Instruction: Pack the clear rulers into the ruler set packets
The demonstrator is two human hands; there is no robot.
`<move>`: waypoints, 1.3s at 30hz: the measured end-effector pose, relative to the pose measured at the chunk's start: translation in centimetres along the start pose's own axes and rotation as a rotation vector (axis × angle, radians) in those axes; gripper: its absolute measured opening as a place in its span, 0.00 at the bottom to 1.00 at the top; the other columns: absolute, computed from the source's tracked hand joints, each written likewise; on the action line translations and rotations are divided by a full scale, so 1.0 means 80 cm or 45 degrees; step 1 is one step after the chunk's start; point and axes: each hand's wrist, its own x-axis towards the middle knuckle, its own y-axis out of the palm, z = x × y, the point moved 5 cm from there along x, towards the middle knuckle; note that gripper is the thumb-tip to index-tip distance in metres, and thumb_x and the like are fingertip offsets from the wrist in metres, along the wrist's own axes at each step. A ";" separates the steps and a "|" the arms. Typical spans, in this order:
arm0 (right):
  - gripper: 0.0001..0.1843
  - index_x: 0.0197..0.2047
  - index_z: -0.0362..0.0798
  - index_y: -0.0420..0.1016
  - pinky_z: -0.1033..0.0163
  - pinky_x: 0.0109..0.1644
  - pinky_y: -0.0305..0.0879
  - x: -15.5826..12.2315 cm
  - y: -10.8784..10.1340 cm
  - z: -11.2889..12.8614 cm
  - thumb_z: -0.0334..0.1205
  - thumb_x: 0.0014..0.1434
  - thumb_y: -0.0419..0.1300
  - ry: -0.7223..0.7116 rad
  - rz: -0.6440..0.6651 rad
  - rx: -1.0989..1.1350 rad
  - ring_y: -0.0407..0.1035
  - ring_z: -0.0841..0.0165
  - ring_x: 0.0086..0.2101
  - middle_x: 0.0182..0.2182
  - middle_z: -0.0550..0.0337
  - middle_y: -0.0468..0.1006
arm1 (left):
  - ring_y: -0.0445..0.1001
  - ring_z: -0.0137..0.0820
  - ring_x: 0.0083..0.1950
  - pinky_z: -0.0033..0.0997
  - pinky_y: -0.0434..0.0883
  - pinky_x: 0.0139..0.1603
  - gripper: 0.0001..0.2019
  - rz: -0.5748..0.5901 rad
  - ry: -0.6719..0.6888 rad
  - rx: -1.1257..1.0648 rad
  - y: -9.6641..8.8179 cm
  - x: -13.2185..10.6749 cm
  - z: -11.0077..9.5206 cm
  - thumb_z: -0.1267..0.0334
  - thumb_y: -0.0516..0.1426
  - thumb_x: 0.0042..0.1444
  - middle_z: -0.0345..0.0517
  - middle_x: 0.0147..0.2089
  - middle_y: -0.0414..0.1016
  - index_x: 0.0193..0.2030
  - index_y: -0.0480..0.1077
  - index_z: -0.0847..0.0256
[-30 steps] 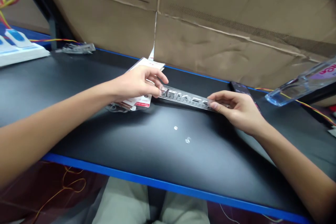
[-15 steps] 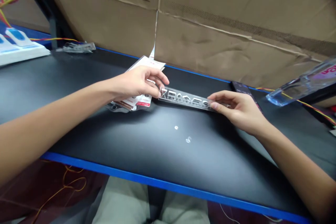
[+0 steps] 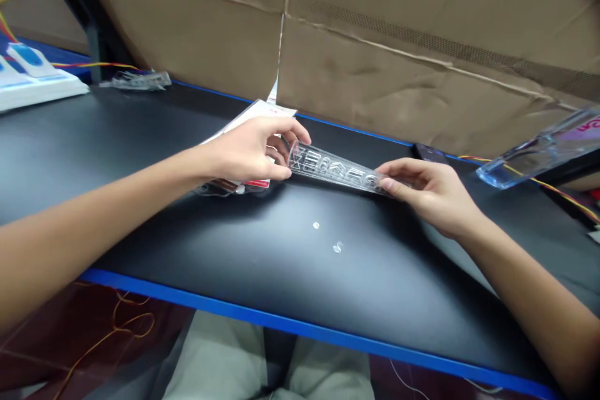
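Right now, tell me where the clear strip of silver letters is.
In the head view, the clear strip runs from the left hand to the right hand, over the black bench top.

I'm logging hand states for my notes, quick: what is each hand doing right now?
Left hand: closed on one end of the clear plastic strip of silver letters.
Right hand: holding the other end between its fingers.

A black bench (image 3: 281, 324) with a blue front edge runs across the view. On it lie a white-and-blue plastic unit (image 3: 42, 90) at far left, crumpled clear plastic wrap (image 3: 138, 80) behind, paper-backed packaging (image 3: 262, 114) mid-bench, a dark phone (image 3: 429, 152) back right, and two small clear discs (image 3: 315, 225) toward the front.
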 end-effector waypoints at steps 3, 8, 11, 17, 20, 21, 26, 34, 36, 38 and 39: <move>0.13 0.41 0.53 0.82 0.54 0.46 0.74 0.001 -0.001 -0.002 0.51 0.57 0.70 0.013 0.001 0.030 0.77 0.60 0.38 0.37 0.57 0.84 | 0.79 0.28 0.36 0.28 0.79 0.37 0.23 -0.026 0.102 0.107 0.003 -0.002 -0.008 0.69 0.66 0.48 0.44 0.42 0.77 0.53 0.72 0.60; 0.15 0.42 0.53 0.82 0.54 0.45 0.75 0.001 -0.002 -0.004 0.53 0.57 0.70 0.000 0.002 -0.005 0.77 0.59 0.37 0.38 0.57 0.84 | 0.78 0.28 0.34 0.28 0.76 0.40 0.16 -0.138 0.260 0.388 -0.002 -0.005 -0.018 0.66 0.64 0.51 0.45 0.40 0.81 0.48 0.76 0.63; 0.15 0.42 0.54 0.82 0.53 0.44 0.75 0.001 -0.002 -0.004 0.55 0.57 0.69 -0.003 0.003 -0.018 0.78 0.58 0.37 0.37 0.57 0.84 | 0.79 0.30 0.35 0.29 0.74 0.38 0.13 -0.168 0.291 0.525 -0.005 -0.006 -0.020 0.64 0.64 0.53 0.44 0.38 0.83 0.46 0.78 0.61; 0.16 0.42 0.53 0.82 0.54 0.44 0.76 0.001 -0.002 -0.004 0.55 0.58 0.69 -0.010 0.023 -0.024 0.78 0.59 0.37 0.37 0.57 0.84 | 0.81 0.36 0.39 0.35 0.74 0.42 0.15 -0.154 0.350 0.665 -0.008 -0.008 -0.023 0.59 0.63 0.56 0.47 0.38 0.84 0.49 0.80 0.61; 0.16 0.42 0.53 0.83 0.53 0.44 0.76 0.002 -0.002 -0.005 0.55 0.57 0.70 0.001 0.020 -0.012 0.78 0.58 0.38 0.37 0.57 0.84 | 0.81 0.35 0.39 0.35 0.74 0.43 0.16 -0.145 0.404 0.707 -0.007 -0.007 -0.024 0.60 0.63 0.57 0.50 0.40 0.85 0.50 0.80 0.63; 0.16 0.42 0.53 0.83 0.53 0.45 0.75 0.002 -0.002 -0.005 0.55 0.57 0.70 0.005 0.022 -0.009 0.78 0.58 0.38 0.37 0.57 0.84 | 0.81 0.35 0.39 0.35 0.73 0.43 0.16 -0.145 0.423 0.713 -0.007 -0.007 -0.024 0.60 0.63 0.57 0.50 0.40 0.85 0.50 0.80 0.64; 0.13 0.42 0.54 0.82 0.55 0.45 0.74 0.001 -0.003 -0.006 0.52 0.58 0.69 0.012 0.030 0.003 0.77 0.60 0.38 0.38 0.59 0.84 | 0.82 0.34 0.38 0.32 0.73 0.42 0.15 -0.156 0.442 0.681 -0.008 -0.006 -0.023 0.62 0.66 0.55 0.50 0.40 0.85 0.48 0.81 0.64; 0.13 0.44 0.52 0.80 0.56 0.45 0.75 -0.001 0.005 0.001 0.50 0.61 0.67 -0.062 0.095 -0.081 0.77 0.61 0.38 0.39 0.57 0.83 | 0.81 0.32 0.37 0.30 0.73 0.42 0.15 -0.129 0.273 0.591 -0.007 -0.004 -0.012 0.60 0.67 0.52 0.44 0.37 0.85 0.47 0.81 0.59; 0.13 0.46 0.53 0.79 0.55 0.46 0.75 -0.002 0.007 0.001 0.50 0.63 0.66 -0.101 0.097 -0.102 0.78 0.60 0.39 0.40 0.56 0.83 | 0.81 0.32 0.35 0.29 0.73 0.41 0.16 -0.117 0.235 0.603 -0.005 -0.003 -0.006 0.60 0.67 0.52 0.44 0.35 0.84 0.47 0.81 0.60; 0.14 0.50 0.54 0.78 0.55 0.47 0.75 -0.002 0.008 0.000 0.50 0.63 0.65 -0.143 0.090 -0.106 0.78 0.59 0.41 0.42 0.56 0.83 | 0.80 0.31 0.34 0.29 0.73 0.39 0.16 -0.113 0.202 0.597 -0.004 -0.002 -0.002 0.60 0.66 0.52 0.44 0.33 0.83 0.47 0.81 0.62; 0.16 0.52 0.54 0.77 0.54 0.47 0.75 -0.003 0.008 -0.001 0.50 0.63 0.65 -0.164 0.091 -0.110 0.78 0.59 0.42 0.43 0.55 0.82 | 0.80 0.31 0.33 0.28 0.73 0.38 0.17 -0.113 0.184 0.592 -0.003 -0.002 0.000 0.60 0.66 0.52 0.44 0.32 0.83 0.47 0.81 0.63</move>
